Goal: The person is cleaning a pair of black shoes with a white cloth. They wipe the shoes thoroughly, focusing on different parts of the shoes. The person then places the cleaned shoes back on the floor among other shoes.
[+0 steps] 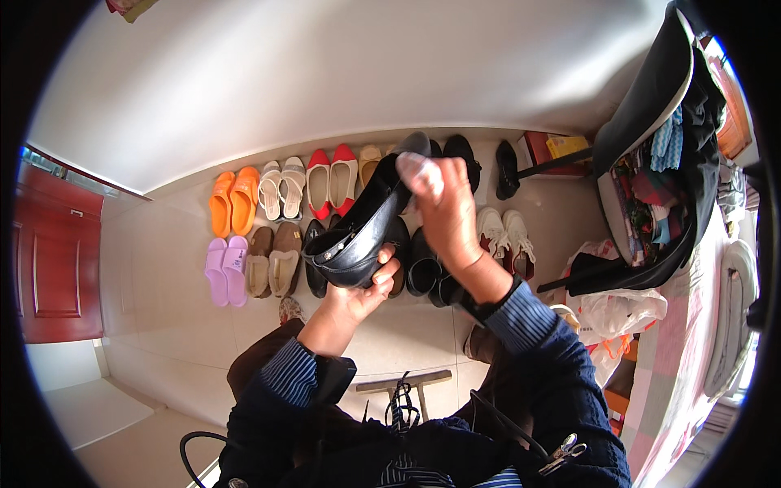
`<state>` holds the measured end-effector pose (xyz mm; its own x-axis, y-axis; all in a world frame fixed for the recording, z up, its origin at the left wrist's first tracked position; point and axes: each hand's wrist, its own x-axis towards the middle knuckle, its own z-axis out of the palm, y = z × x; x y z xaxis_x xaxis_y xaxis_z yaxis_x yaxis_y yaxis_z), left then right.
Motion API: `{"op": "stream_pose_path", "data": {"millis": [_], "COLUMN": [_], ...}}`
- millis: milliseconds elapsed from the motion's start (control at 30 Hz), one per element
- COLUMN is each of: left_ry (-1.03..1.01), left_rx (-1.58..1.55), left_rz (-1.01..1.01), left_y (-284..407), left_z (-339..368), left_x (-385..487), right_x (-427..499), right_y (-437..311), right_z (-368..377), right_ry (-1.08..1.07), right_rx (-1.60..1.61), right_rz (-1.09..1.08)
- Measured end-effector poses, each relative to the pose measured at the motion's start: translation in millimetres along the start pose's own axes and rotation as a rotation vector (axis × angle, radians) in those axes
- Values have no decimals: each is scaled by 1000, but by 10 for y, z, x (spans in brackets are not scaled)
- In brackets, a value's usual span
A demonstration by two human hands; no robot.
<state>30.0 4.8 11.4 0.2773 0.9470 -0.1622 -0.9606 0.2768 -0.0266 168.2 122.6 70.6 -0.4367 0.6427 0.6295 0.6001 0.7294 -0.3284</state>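
My left hand (351, 302) grips a black leather shoe (363, 250) from below, near its heel. The shoe is tilted, with its toe up and to the right, and small shiny studs show on the strap at its heel end. In my right hand (450, 222) is a crumpled whitish-pink cloth (421, 175), blurred by motion, at the toe end of the shoe. Whether the cloth touches the leather is hard to tell. Below, partly hidden by my hands, stand black boots (422, 271) and other dark shoes.
Two rows of footwear line the wall, among them orange slippers (245, 201), lilac slippers (235, 268), red-and-cream flats (343, 177) and white sneakers (517, 235). At right, a black chair (640, 73) holds clothes, beside plastic bags (622, 311) and a bed (665, 378).
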Motion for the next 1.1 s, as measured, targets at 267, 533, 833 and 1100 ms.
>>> {"op": "stream_pose_path", "data": {"millis": [267, 533, 833, 1100], "left_ry": [7, 349, 209, 92], "left_rx": [-65, 85, 63, 283], "left_rz": [38, 259, 71, 145], "left_y": [20, 15, 83, 195], "left_z": [-20, 40, -29, -67], "left_x": [23, 53, -6, -86], "right_x": [48, -36, 10, 24], "right_y": [-214, -337, -304, 402], "right_z": [-82, -170, -188, -252], "right_ry": [-118, -315, -353, -320], "right_rx": [337, 589, 524, 178], "right_rz": [66, -38, -95, 184]}}
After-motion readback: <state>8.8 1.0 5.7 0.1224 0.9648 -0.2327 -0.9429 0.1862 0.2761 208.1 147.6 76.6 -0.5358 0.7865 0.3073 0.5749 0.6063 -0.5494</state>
